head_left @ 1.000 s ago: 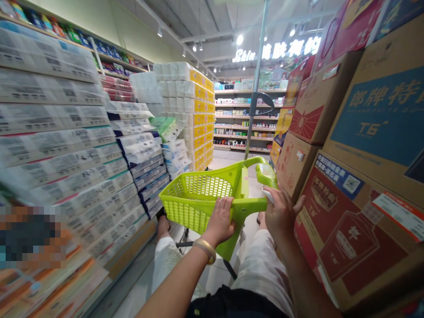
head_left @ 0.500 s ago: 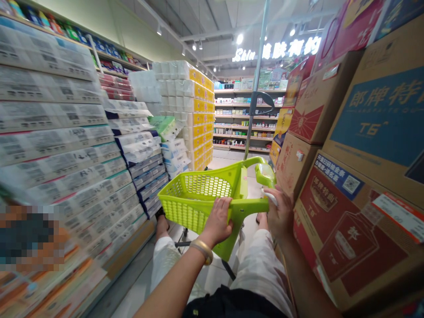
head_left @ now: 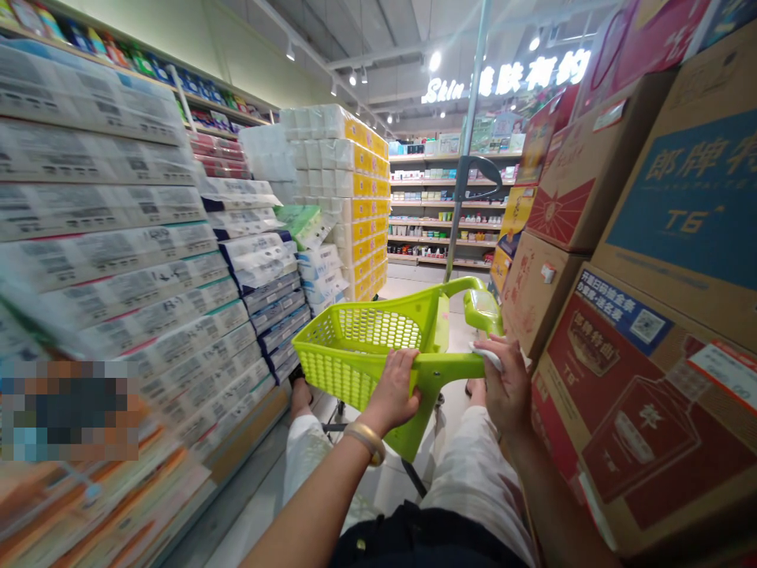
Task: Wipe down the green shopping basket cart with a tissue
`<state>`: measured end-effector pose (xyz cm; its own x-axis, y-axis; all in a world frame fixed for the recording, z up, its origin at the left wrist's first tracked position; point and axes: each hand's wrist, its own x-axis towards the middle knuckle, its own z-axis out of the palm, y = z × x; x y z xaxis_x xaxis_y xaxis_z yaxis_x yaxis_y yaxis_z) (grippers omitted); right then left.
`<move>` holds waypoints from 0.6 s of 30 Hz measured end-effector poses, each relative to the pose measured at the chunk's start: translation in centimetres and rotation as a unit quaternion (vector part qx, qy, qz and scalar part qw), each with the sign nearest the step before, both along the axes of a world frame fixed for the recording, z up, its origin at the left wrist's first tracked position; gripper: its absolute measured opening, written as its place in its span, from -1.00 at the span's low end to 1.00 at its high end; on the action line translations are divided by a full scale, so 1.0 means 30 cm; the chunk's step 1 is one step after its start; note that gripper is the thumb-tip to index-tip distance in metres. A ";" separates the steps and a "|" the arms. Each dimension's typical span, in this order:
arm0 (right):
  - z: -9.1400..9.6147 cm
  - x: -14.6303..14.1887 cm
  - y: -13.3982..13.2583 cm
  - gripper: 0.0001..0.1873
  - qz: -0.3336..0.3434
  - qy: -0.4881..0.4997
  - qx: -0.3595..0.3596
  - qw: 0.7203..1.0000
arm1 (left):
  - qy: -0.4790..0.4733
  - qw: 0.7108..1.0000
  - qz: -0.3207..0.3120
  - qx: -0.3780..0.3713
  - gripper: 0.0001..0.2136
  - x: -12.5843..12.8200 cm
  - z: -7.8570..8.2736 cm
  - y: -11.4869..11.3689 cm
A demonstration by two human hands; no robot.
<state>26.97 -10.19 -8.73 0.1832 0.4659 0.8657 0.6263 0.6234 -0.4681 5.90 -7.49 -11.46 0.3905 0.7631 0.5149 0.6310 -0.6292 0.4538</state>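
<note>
A lime-green plastic shopping cart (head_left: 360,339) stands in front of me in a narrow shop aisle, its basket holding nothing. My left hand (head_left: 395,390), a gold bangle on its wrist, is wrapped round the cart's green handle bar (head_left: 449,365). My right hand (head_left: 505,386) grips the right end of the same bar, with something white pinched against the handle. My legs in pale trousers show below the cart.
Stacked packs of tissue paper (head_left: 136,268) line the left side down to floor level. Big cardboard boxes (head_left: 650,315) are piled close on the right. A tower of yellow-and-white paper rolls (head_left: 348,197) stands ahead left, shelves (head_left: 438,213) at the aisle's end, a metal pole (head_left: 467,158) beyond the cart.
The view has shifted slightly forward and right. My right hand has closed more tightly round the handle's end. My left hand keeps its grip.
</note>
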 end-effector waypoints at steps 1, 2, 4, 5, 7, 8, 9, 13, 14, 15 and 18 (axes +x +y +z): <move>-0.003 -0.015 -0.017 -0.78 -0.001 -0.032 0.020 0.999 | 0.000 1.000 0.000 -0.003 -0.41 -0.001 0.001 0.001; -0.005 -0.026 -0.029 -0.78 -0.003 -0.056 0.031 0.998 | 0.000 1.000 -0.001 -0.006 -0.42 -0.003 0.003 0.001; -0.005 -0.026 -0.033 -0.77 -0.002 -0.082 0.032 0.996 | 0.001 1.000 -0.010 -0.010 -0.43 -0.007 0.008 0.002; -0.004 -0.017 -0.025 -0.77 -0.001 -0.078 0.026 0.997 | 0.000 1.000 -0.014 -0.011 -0.44 -0.009 0.011 0.002; 0.000 0.006 0.001 -0.74 -0.006 -0.028 0.010 1.000 | -0.002 1.000 -0.021 -0.014 -0.44 -0.011 0.016 0.001; 0.001 0.014 0.013 -0.73 -0.010 0.009 0.001 1.000 | -0.003 1.000 -0.022 -0.014 -0.44 -0.011 0.017 0.001; 0.002 0.017 0.021 -0.72 -0.014 0.042 -0.008 0.999 | -0.003 1.000 -0.021 -0.014 -0.43 -0.010 0.018 0.002; 0.000 -0.017 0.008 -0.74 -0.026 0.040 0.009 0.999 | 0.001 1.000 -0.015 -0.010 -0.45 -0.007 0.016 0.008; -0.001 -0.026 0.000 -0.76 -0.028 0.015 0.023 0.999 | 0.003 1.000 -0.014 -0.010 -0.46 -0.008 0.016 0.011; -0.002 -0.031 -0.005 -0.77 -0.028 -0.011 0.035 0.999 | 0.006 1.000 -0.014 -0.011 -0.47 -0.009 0.017 0.014; -0.004 -0.013 0.006 -0.77 -0.025 -0.046 0.033 0.998 | 0.017 1.000 -0.013 -0.017 -0.48 -0.013 0.025 0.025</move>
